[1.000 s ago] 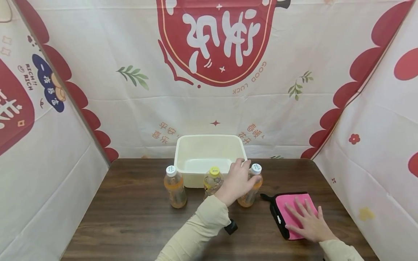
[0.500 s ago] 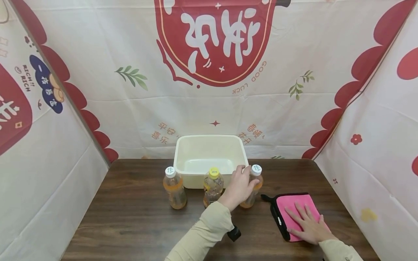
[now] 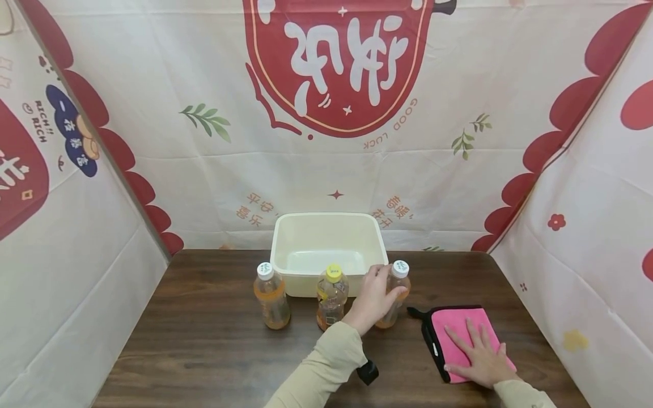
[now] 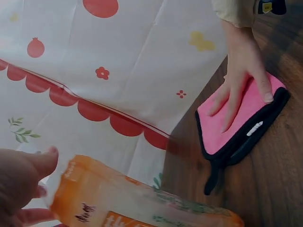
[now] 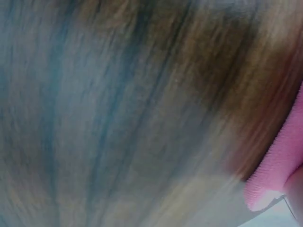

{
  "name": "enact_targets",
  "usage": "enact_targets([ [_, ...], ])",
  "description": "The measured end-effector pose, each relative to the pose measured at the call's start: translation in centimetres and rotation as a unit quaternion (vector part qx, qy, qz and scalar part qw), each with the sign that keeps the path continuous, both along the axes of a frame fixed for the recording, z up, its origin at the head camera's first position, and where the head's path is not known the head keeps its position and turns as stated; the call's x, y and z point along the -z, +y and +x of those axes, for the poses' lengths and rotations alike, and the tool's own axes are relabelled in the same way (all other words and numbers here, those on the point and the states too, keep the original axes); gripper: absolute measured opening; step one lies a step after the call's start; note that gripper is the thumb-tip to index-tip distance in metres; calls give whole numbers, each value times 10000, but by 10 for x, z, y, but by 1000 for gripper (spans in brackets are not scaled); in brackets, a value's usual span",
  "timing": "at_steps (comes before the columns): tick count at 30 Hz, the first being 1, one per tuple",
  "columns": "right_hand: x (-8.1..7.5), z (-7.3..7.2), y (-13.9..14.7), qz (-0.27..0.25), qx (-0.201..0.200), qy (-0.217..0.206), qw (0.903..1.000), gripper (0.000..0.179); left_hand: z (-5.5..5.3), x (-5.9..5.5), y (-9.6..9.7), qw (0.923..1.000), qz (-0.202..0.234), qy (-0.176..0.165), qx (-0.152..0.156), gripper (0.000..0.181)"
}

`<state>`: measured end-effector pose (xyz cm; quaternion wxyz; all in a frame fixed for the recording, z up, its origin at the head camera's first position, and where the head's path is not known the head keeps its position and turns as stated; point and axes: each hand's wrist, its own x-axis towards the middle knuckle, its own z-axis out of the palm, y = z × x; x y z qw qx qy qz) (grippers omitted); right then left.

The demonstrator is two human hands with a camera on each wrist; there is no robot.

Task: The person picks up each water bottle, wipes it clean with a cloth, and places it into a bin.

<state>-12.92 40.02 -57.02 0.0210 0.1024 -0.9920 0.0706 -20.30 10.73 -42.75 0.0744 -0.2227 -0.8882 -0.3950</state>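
Note:
In the head view my left hand point(image 3: 372, 298) is at the right-hand bottle point(image 3: 399, 283), white-capped and with an orange label. Its thumb lies in front of the bottle, its fingers on the left side. The left wrist view shows the thumb point(image 4: 47, 161) apart from the bottle point(image 4: 118, 198); contact of the other fingers is unclear. Flat on a folded pink cloth point(image 3: 461, 323) with black edging and a loop rests my right hand point(image 3: 482, 360), fingers spread. A blurred strip of the cloth point(image 5: 274, 165) appears in the right wrist view.
Behind the bottles stands a cream bin point(image 3: 331, 283). A yellow-capped bottle point(image 3: 333, 297) is in front of it, and another white-capped bottle point(image 3: 272, 300) stands to the left. Printed curtains enclose the brown wooden table point(image 3: 214, 340) at the back and sides.
My left hand has come lower and closer in beside the right-hand bottle. The right hand stays on the pink cloth, shifting only slightly. The bottles and bin keep their places.

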Motion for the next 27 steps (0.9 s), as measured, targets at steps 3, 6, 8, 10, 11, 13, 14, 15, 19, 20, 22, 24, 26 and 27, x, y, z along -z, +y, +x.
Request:
enact_targets([
  [3,0,2,-2,-69,49,84,9999,79,1,5,2,9998,56,172,-102,45],
  [6,2,2,-2,-69,97,88,9999,79,1,7,2,9996,143,198,-136,43],
  [8,2,2,-2,-72,139,33,9999,78,0,8,2,9997,215,94,-90,43],
  [10,4,1,-1,-104,155,33,9998,76,-1,8,2,9997,232,-43,-43,43],
  [11,5,1,-1,-136,161,32,9998,75,-2,7,2,9997,226,-123,-21,43],
  [13,7,0,1,-170,175,35,9997,73,-3,7,2,9995,222,-216,11,44],
  [14,9,-1,2,-185,162,81,9997,72,-3,7,2,9995,213,-226,20,44],
  [15,10,-1,3,-195,152,115,9996,72,-3,7,2,9995,229,-221,29,44],
  [19,14,-3,3,-184,164,157,9996,69,-3,7,1,9995,274,-140,20,45],
  [20,15,-4,3,-190,176,155,9995,68,-3,7,0,9995,282,-116,15,44],
  [22,16,-4,2,-182,237,103,9995,67,-3,7,0,9996,265,-100,1,44],
  [24,16,-4,2,-185,301,71,9993,67,-3,7,0,9997,237,-80,2,44],
  [26,16,-3,2,-178,367,34,9992,66,-2,8,0,9997,203,-100,16,44],
  [27,16,-2,1,-181,399,28,9990,66,-2,7,0,9998,192,-103,26,44],
])
